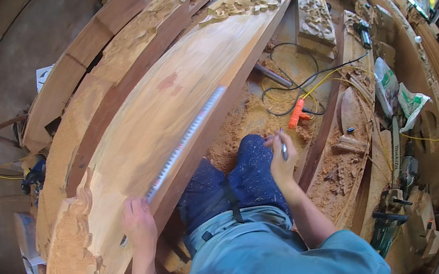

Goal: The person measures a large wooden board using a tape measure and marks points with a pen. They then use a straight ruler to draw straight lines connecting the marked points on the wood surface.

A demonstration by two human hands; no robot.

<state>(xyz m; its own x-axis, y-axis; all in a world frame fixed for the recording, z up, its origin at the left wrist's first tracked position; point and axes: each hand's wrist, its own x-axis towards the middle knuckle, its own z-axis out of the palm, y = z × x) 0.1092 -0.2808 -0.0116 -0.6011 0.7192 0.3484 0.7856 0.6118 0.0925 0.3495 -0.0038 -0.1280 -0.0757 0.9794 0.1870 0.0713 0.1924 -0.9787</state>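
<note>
A long, thick wooden plank (148, 120) with carved ends lies to my left, running away from me. Along its right edge stretches the white blade of a tape measure (187, 141). My left hand (140, 221) is closed at the blade's near end and rests on the wood; the fingers partly hide what they grip there. Over my right thigh, my right hand (283, 160) is raised off the plank. A slim pen (284, 150) with a silvery barrel is held in its fingers.
More carved planks (123, 60) lie side by side at left. An orange power-strip socket (296, 114) with black and yellow cords sits amid sawdust ahead. At right are a shaving-covered beam (339, 172), a chainsaw (389, 213) and white-green plastic bags (410, 103).
</note>
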